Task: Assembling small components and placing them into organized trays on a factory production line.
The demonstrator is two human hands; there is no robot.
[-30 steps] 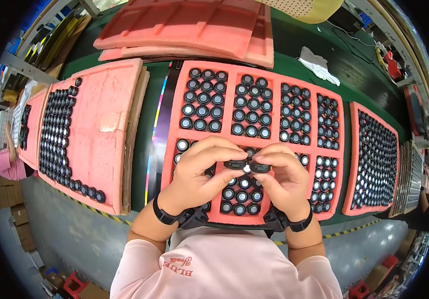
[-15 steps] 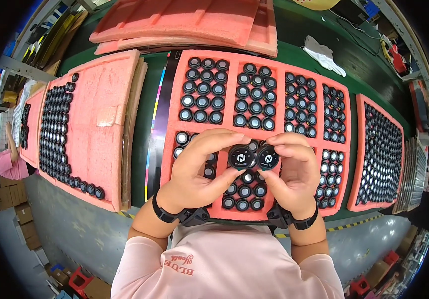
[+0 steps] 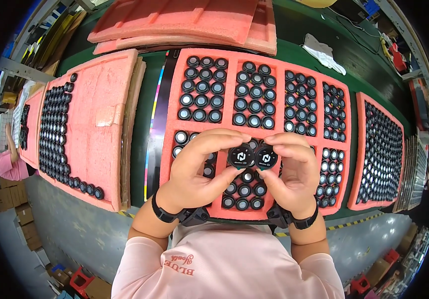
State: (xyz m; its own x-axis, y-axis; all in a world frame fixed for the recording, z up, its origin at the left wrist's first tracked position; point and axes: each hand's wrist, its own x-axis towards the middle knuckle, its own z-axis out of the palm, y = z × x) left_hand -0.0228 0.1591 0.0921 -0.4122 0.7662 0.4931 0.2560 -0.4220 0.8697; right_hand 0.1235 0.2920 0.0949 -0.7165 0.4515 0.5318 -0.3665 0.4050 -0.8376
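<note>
Green bench (image 3: pixel 147 109) in a busy workshop, pink foam trays along it, seen from where I stand. Head view: left hand (image 3: pixel 199 162) grasping a round black disc (image 3: pixel 241 156): index finger over top edge, thumb under bottom edge, so disc sits in the pinch, at the fingertips. Right hand (image 3: pixel 296 164) mirrors it on a second disc (image 3: pixel 265 157), index finger above, thumb below, disc at the inner side of the fingers. Both faces up toward the wearer, white mark showing; discs side by side, can't tell if edges touch. Both held above the middle tray (image 3: pixel 231 89), its compartments full of similar black pieces in rows. Left tray (image 3: pixel 97 94) part filled, right tray (image 3: pixel 358 134) packed. Foam sheets (image 3: pixel 174 20) and white cloth (image 3: pixel 324 55) at far side. Co-worker (image 3: pixel 7 163) in pink, far left.
</note>
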